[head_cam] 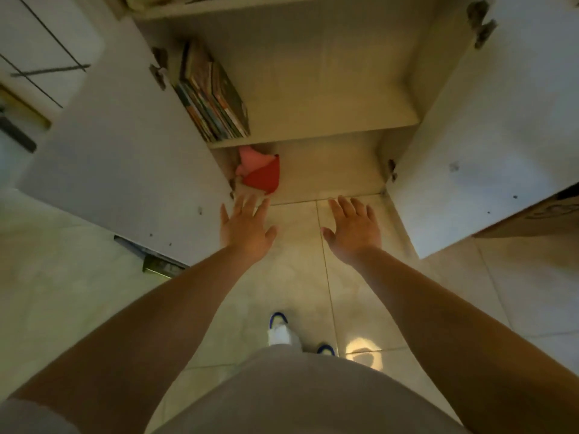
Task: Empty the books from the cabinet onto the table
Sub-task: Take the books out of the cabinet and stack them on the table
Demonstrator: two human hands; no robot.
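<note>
**Both hands empty, reaching toward open cabinet; books on middle shelf**

Head view, looking down. Landmark: the cabinet (313, 89), both doors swung wide open.

Books (216, 95): one tight row standing upright on the cabinet's middle shelf, pushed against the cabinet's left inner wall, leaning slightly. Colourful spines face out. The part of that shelf to the right of the row shows bare board.

Below that shelf, in the cabinet's bottom compartment, left corner: a red and pink cloth thing (260, 172), crumpled; what it is exactly, cannot tell.

Left hand (246, 228): in front of the cabinet's bottom edge, left side, fingers straight and spread, palm down, holding nothing. Fingertips just short of the cloth thing; touching or not, cannot tell.

Right hand (354, 228): in front of the cabinet's bottom edge, centre-right, fingers straight and slightly spread, palm down, holding nothing. Over the tiled floor (360, 308), well apart from the books.

Left door (125, 151) and right door (488, 136) flank both arms. A cardboard box (539, 217) sits beyond the right door's outer edge. One white shoe (280, 332) with blue trim on the floor in front of the cabinet, between the forearms.
</note>
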